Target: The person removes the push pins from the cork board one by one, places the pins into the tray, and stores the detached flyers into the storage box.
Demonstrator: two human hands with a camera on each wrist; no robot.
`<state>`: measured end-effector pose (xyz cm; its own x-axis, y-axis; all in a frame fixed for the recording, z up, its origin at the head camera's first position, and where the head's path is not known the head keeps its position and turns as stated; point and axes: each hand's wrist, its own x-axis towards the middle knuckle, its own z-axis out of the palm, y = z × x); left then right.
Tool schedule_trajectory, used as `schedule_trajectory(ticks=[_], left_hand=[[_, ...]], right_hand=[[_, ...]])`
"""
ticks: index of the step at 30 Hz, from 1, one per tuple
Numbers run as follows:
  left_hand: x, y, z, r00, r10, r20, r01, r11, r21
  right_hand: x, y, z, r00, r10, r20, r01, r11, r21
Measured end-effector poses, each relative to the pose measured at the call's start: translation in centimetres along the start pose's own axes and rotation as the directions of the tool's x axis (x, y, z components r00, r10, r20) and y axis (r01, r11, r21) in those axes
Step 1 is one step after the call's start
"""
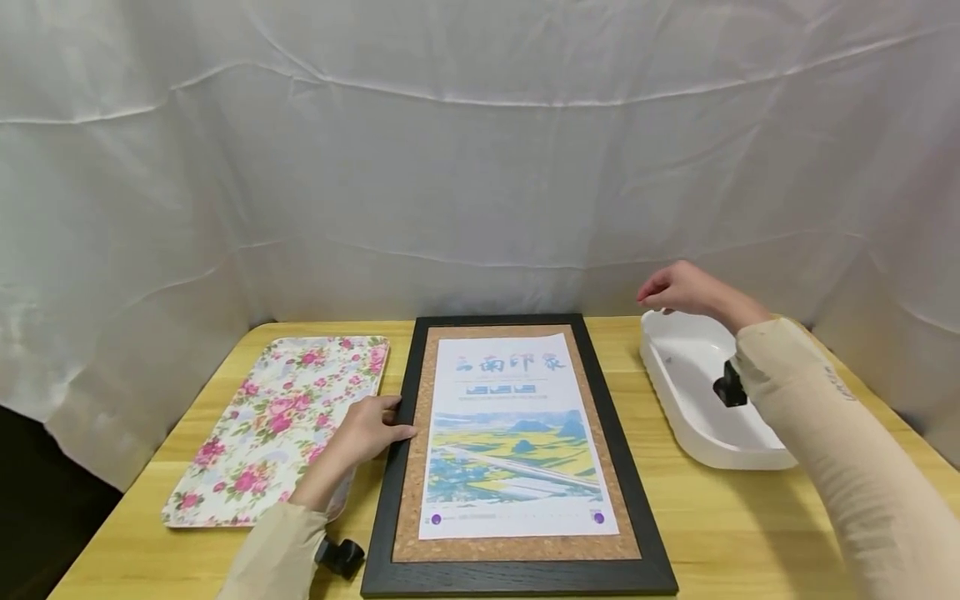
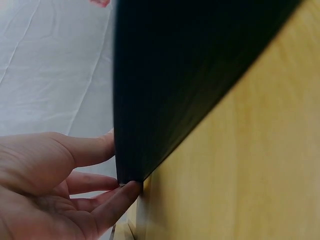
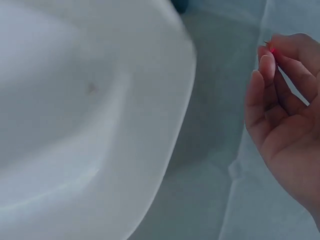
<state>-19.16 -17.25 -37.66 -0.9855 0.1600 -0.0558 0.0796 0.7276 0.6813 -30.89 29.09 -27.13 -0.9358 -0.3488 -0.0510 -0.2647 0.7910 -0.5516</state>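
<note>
A black-framed corkboard (image 1: 517, 548) lies flat on the table with a printed landscape poster (image 1: 510, 467) on it. Purple tacks (image 1: 598, 517) mark the poster's two lower corners. My left hand (image 1: 369, 433) holds the frame's left edge, thumb over the top and fingers against the side; the left wrist view shows the fingertips (image 2: 131, 189) at the dark frame. Above the far end of a white basin (image 1: 705, 458), my right hand (image 1: 678, 290) pinches a tiny red push pin (image 3: 270, 48) between thumb and fingers, its thin point showing.
A floral tray (image 1: 277, 417) lies left of the corkboard, partly under the left forearm. The white basin stands to the right with a small speck inside, its near part hidden by the right sleeve. Pale cloth (image 1: 450, 167) hangs behind the wooden table (image 1: 720, 525).
</note>
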Motion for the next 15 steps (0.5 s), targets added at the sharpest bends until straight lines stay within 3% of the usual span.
schedule_trajectory(ticks=[15], left_hand=[[0.0,0.2,0.2,1.000,0.005,-0.007,-0.005,1.000,-0.013]], right_hand=[[-2.2,4.6,0.6,0.997,0.082,0.005,-0.082,0.997,0.013]])
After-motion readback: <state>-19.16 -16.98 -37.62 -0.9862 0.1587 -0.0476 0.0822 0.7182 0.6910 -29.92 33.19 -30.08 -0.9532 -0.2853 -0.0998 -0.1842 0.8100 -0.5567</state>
